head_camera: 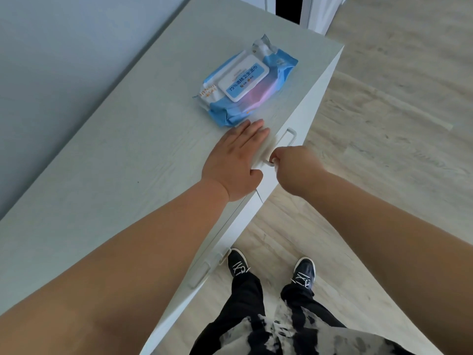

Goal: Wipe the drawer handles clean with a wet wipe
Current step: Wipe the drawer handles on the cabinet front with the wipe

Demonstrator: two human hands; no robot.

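At the cabinet front: I see my right hand point(294, 160) curled round the near end of the top drawer handle point(289, 138), wipe barely visible.
Handle axis: running away from me toward the far end.
Left hand point(235, 160): flat on cabinet top point(115, 149), fingers straight, holding nothing.
Wipe pack point(245, 80): just beyond.

Blue-and-white wipes pack point(245, 82), pale-grey cabinet top point(122, 162)

We counted one blue plastic wet-wipe pack point(245, 82), two pale metal bar drawer handles point(286, 142) point(204, 271), two bare hands point(234, 162) point(294, 162) and two black laced shoes point(238, 262) point(304, 271).
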